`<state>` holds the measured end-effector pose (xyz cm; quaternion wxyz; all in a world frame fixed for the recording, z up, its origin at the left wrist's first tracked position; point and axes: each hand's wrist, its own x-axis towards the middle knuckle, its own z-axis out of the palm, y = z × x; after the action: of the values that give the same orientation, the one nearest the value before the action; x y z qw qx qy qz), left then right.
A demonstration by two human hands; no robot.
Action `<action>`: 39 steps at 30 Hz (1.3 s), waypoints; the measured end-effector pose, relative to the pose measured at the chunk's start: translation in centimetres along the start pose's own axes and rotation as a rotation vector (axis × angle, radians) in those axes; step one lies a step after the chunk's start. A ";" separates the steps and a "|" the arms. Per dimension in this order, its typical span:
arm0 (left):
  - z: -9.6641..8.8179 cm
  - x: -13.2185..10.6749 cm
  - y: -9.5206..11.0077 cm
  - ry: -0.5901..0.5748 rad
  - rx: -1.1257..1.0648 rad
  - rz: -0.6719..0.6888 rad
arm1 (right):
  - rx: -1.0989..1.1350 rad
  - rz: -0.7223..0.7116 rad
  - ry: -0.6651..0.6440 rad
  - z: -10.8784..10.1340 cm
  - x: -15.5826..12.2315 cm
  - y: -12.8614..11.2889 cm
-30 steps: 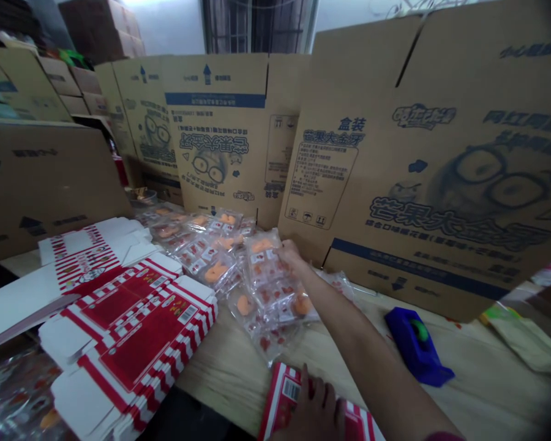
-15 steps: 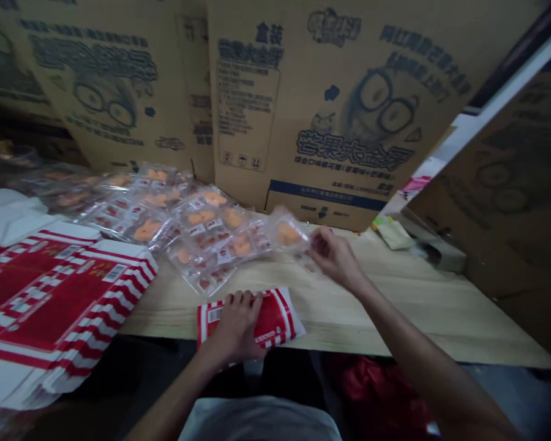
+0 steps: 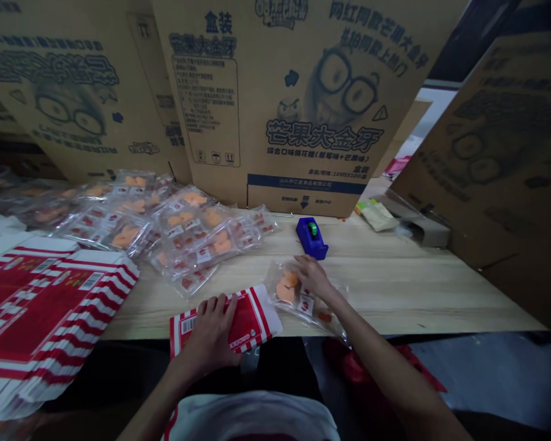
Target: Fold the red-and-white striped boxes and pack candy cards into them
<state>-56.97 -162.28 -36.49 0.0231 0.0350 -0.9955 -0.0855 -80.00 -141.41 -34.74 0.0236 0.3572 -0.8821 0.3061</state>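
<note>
My left hand (image 3: 212, 334) is wrapped over a red-and-white striped paper carton (image 3: 248, 318) at the table's front edge, thumb on the near side. The carton looks flattish, and its white right end faces a clear plastic packet (image 3: 306, 305) of orange and red candies. My right hand (image 3: 313, 275) has its bent fingers on the top of that packet, which lies tilted beside the carton. The fingertips are partly hidden. Behind my right hand stands a blue tape dispenser (image 3: 313, 239) with a green core.
Similar candy packets (image 3: 197, 229) are heaped at the back left. A stack of flat red-and-white cartons (image 3: 50, 294) covers the table's left end. Large cardboard boxes (image 3: 275, 92) wall the back. At the right lie a pale sachet (image 3: 377, 215) and a grey holder (image 3: 425, 228).
My right hand has brought the packet from beside the heap down towards me, next to the carton's right end. The tape dispenser has come into sight. My left hand still grips the carton.
</note>
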 end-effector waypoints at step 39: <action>0.8 1.9 2.2 0.029 -0.040 -0.094 | 0.198 0.262 0.266 1.6 -3.4 3.9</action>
<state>-59.10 -160.10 -36.87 0.0342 0.0825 -0.9904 -0.1059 -79.69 -138.00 -38.99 0.0646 0.1963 -0.8758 0.4362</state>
